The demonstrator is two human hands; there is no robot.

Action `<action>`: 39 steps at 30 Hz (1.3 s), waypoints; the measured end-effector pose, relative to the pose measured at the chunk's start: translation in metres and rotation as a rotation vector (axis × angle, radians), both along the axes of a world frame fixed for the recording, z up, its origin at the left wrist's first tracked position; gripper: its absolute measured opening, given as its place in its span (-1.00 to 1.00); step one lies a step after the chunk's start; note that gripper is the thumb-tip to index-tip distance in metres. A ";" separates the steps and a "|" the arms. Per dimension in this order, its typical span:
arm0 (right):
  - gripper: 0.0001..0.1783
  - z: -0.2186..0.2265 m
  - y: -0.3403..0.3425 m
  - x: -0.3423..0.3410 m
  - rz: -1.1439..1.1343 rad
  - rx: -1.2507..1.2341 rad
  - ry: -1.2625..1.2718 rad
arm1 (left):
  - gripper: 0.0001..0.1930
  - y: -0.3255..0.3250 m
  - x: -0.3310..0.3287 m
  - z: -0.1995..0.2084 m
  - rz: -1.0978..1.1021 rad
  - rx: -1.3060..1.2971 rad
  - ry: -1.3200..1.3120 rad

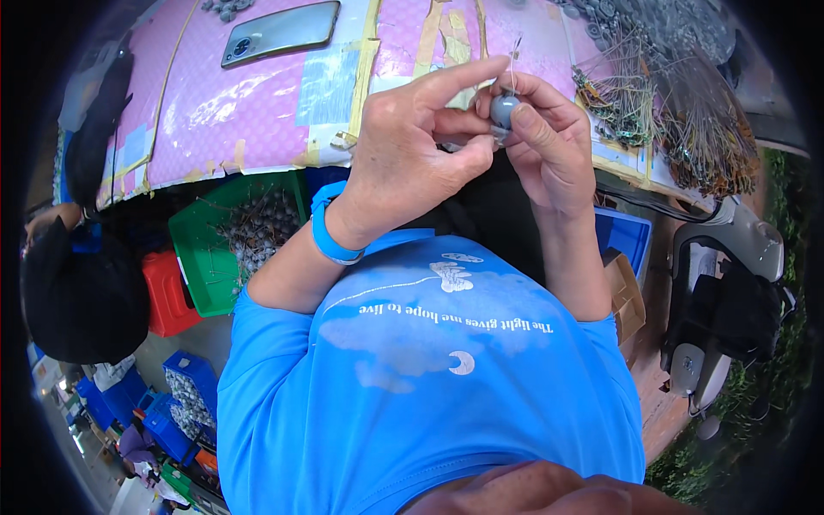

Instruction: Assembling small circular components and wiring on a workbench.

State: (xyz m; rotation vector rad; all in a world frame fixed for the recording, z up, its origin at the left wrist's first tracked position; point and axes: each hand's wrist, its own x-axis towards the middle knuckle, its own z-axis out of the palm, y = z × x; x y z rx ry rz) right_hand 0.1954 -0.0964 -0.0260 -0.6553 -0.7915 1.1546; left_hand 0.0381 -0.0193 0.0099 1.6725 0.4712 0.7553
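The counter [257, 112], covered in pink dotted sheeting patched with tape, fills the top of the view from ten to two o'clock. Below its edge at nine o'clock from the hands sits a green crate [193, 257] heaped with small grey round pieces on wires, with a red stool [167, 296] just beside it at its lower left and blue bins [184, 395] of more grey pieces further down at seven o'clock. A blue crate [622, 236] shows at four o'clock from the hands. At two o'clock on the counter lie bundles of thin wires [678, 120], fanned out. A grey phone [279, 33] lies face down at eleven o'clock.

The left hand [412, 142], a blue band [330, 232] on its wrist, is closed with thumb and forefinger pinching toward the middle. The right hand [545, 146] is closed around a small grey bead [504, 109], thumb pressed on its front. The bead is held between both hands above the counter's near edge, a thin wire [513, 60] rising from it toward twelve o'clock.
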 end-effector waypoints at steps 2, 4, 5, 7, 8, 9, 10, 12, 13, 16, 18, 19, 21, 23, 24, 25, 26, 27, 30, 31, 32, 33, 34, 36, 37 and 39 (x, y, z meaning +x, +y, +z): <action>-0.65 0.001 0.004 -0.008 -0.060 -0.047 0.045 | -0.46 0.001 0.004 0.000 0.020 -0.008 -0.054; -0.68 0.000 0.007 -0.014 -0.123 -0.083 0.090 | -0.48 0.004 0.005 -0.003 0.040 -0.013 -0.110; -0.68 -0.002 0.007 -0.014 -0.119 -0.080 0.090 | -0.52 0.005 0.005 -0.007 0.081 -0.001 -0.059; -0.73 -0.003 0.005 -0.014 -0.200 -0.082 -0.078 | -0.56 0.009 0.003 -0.017 0.123 0.011 -0.008; -0.73 -0.001 0.004 -0.016 -0.200 -0.081 -0.077 | -0.62 0.012 0.002 -0.022 0.164 0.105 -0.089; -0.77 0.004 0.003 -0.017 -0.270 -0.094 -0.108 | -0.68 0.014 0.000 -0.025 0.205 0.199 -0.170; -0.81 0.006 0.001 -0.017 -0.345 -0.110 -0.139 | -0.68 0.015 -0.003 -0.024 0.201 0.198 -0.170; -0.83 0.008 0.000 -0.014 -0.364 -0.086 -0.175 | -0.75 0.017 -0.010 -0.020 0.176 0.338 -0.139; -0.85 0.008 0.000 -0.013 -0.376 -0.058 -0.211 | -0.75 0.015 -0.013 -0.019 0.177 0.339 -0.140; -0.84 0.009 -0.003 -0.015 -0.347 -0.045 -0.272 | -0.76 0.012 -0.022 -0.014 0.178 0.216 -0.034; -0.84 0.006 -0.003 -0.018 -0.357 -0.051 -0.311 | -0.78 0.012 -0.029 -0.011 0.170 0.282 0.029; -0.85 0.005 -0.003 -0.021 -0.371 -0.060 -0.350 | -0.78 0.013 -0.031 -0.011 0.180 0.286 0.033; -0.86 0.007 -0.002 -0.033 -0.361 -0.074 -0.298 | -0.79 0.015 -0.037 -0.012 0.192 0.417 -0.066; -0.87 0.010 0.001 -0.043 -0.329 -0.086 -0.235 | -0.79 0.015 -0.057 -0.007 0.191 0.345 0.025; -0.86 0.012 0.001 -0.045 -0.252 -0.154 -0.328 | -0.79 0.015 -0.071 -0.005 0.174 0.261 0.104; -0.85 0.013 0.003 -0.047 -0.162 -0.215 -0.421 | -0.79 0.019 -0.093 -0.004 0.174 0.193 0.194; -0.86 0.011 0.003 -0.038 -0.195 -0.228 -0.613 | -0.79 0.025 -0.117 0.000 0.164 0.077 0.310; -0.87 0.008 0.002 -0.021 -0.295 -0.248 -0.854 | -0.79 0.030 -0.147 0.005 0.168 -0.045 0.431; -0.71 0.004 -0.003 0.037 -0.703 -0.364 -1.183 | -0.65 0.051 -0.242 0.003 0.240 0.047 0.735; -0.63 -0.002 -0.001 0.060 -0.791 -0.416 -1.356 | -0.54 0.046 -0.275 0.010 0.320 0.210 0.813; -0.56 -0.006 -0.002 0.075 -0.877 -0.378 -1.516 | -0.51 0.044 -0.295 0.012 0.402 0.361 0.916; -0.56 -0.010 -0.003 0.092 -0.920 -0.311 -1.859 | -0.48 0.043 -0.309 0.012 0.462 0.515 1.007; -0.62 -0.017 -0.002 0.102 -0.894 -0.422 -1.901 | -0.47 0.042 -0.309 0.014 0.530 0.507 1.077; -0.65 -0.024 -0.005 0.125 -0.852 -0.437 -1.901 | -0.48 0.045 -0.290 0.017 0.569 0.460 0.978; -0.68 -0.023 -0.007 0.132 -0.843 -0.487 -1.906 | -0.50 0.053 -0.275 0.012 0.573 0.432 0.854; -0.74 -0.025 -0.013 0.137 -0.911 -0.411 -1.933 | -0.63 0.070 -0.243 0.004 0.556 0.361 0.687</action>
